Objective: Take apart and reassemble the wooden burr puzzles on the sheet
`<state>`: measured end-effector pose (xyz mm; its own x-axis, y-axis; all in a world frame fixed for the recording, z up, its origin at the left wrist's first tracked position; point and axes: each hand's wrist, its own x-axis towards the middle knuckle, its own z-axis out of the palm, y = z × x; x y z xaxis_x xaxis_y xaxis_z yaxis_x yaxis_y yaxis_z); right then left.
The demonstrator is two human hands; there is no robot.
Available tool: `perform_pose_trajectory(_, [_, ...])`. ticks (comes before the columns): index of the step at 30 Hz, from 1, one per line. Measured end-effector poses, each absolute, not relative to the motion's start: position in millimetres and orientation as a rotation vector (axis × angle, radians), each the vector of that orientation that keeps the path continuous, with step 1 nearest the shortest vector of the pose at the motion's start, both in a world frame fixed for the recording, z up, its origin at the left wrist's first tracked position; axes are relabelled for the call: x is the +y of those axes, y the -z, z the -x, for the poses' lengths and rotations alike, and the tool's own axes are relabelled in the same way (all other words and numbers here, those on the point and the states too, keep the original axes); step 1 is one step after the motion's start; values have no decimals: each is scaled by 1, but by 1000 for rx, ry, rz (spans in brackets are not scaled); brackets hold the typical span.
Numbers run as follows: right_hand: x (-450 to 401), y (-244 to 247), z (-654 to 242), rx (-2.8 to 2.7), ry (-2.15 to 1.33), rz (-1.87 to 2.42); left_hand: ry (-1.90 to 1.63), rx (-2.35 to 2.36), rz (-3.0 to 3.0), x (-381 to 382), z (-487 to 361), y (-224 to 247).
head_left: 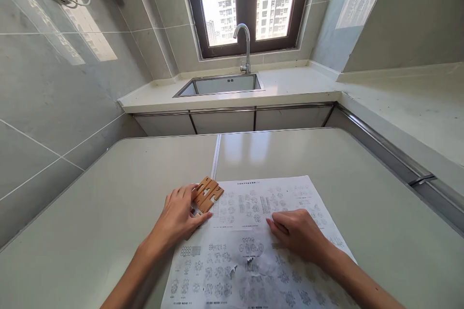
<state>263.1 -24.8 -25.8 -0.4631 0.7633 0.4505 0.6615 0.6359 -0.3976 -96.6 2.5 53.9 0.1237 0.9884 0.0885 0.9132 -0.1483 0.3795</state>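
Several flat wooden puzzle pieces [209, 194], notched and marked with dark characters, lie side by side at the top left corner of a printed sheet. My left hand [181, 212] grips them from the left, fingers along the far side and thumb at the near side; part of the wood is hidden under the hand. The large paper sheet [232, 234] carries rows of small assembly diagrams and is creased, with small torn spots near its middle. My right hand [295, 231] rests on the sheet's right half, fingers curled in and nothing visible in them.
The pale tabletop [90, 231] has a seam strip [216, 157] running away from me. Beyond it stand a counter [290, 82] with a sink [221, 86], a faucet [247, 48] and a window [250, 5]. A tiled wall [54, 96] borders the left; another counter [409, 106] borders the right.
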Motion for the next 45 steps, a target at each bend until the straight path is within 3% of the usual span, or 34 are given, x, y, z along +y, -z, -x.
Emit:
perform_pose_trajectory(10, [-24, 25, -262, -2255, -234, 1126, -455, 1938, -2201, 1, 84, -53])
perform_pose_trajectory(25, [-22, 11, -261, -2161, -327, 1220, -556, 1468, -2386, -14, -26, -35])
perform_pose_trajectory(45, [-22, 7, -266, -2261, -626, 1052, -811, 1448, -1924, -2, -24, -29])
